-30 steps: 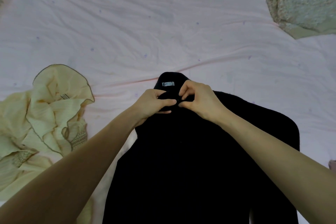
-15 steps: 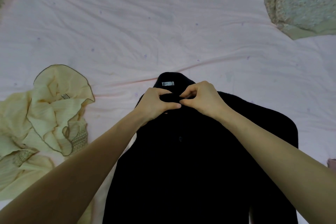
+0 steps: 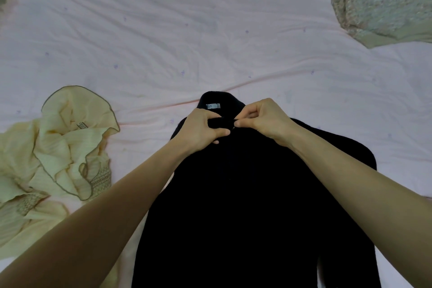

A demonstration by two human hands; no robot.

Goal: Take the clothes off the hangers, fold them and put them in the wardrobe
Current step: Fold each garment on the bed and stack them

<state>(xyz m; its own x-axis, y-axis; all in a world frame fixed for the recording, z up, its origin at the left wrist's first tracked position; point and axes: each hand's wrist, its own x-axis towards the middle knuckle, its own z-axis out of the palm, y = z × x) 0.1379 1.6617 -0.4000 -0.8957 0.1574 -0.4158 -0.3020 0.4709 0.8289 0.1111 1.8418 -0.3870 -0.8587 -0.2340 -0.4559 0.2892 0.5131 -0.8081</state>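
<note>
A black coat (image 3: 245, 206) lies flat on the pink bedsheet (image 3: 187, 30), collar away from the person. The left hand (image 3: 201, 131) and right hand (image 3: 266, 119) both pinch the fabric just below the collar label (image 3: 213, 105). A cream ruffled garment (image 3: 58, 147) lies crumpled to the left.
</note>
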